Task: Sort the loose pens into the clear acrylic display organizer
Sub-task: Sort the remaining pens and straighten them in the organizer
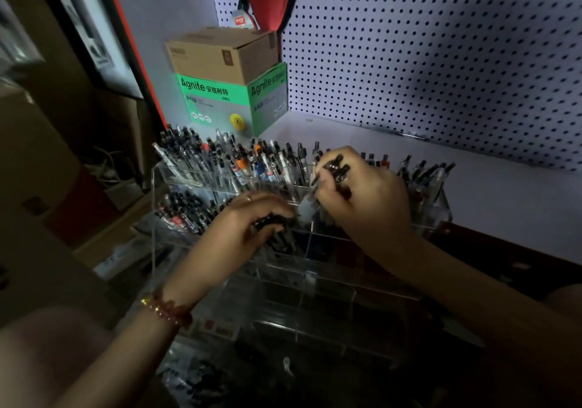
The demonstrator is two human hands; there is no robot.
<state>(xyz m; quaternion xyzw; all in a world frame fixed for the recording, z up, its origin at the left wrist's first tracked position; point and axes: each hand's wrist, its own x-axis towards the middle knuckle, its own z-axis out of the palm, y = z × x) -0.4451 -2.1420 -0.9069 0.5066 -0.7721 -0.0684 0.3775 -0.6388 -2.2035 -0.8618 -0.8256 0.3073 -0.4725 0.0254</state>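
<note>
Pens in hand: a small bundle of black-capped, clear-barrelled plastic pens (336, 168) is standing almost upright, caps up, above the right half of the far tier.
Right grip: the right grip (362, 199) is grasping that bundle, fingers and thumb curling round the barrels. The caps are poking out above the fingers, and one clear barrel end is showing below them.
Left grip: the left grip (252, 228), with a red bead bracelet (167, 310) at the wrist, is curling round a second clutch of dark pens (274, 222) in the middle tier, just left of the bundle.
Organizer: the clear stepped acrylic display organizer (315, 269) is sitting on the white counter (472, 193). Its far row of mixed pens (239, 165) is looking crowded. The near tiers are too dark to read.
Step in hand: probably feeding the bundle into a compartment.
Doing it well: line the tips up over one cell before lowering. Loosen the fingers gradually so the barrels are sliding down together, not fanning across a divider. The left grip should be steadying the neighbouring pens.
Beyond: a green-and-grey printed carton (220, 105) is carrying a brown cardboard box (220, 54) at the far left. A white perforated pegboard (441, 61) is backing the counter.
</note>
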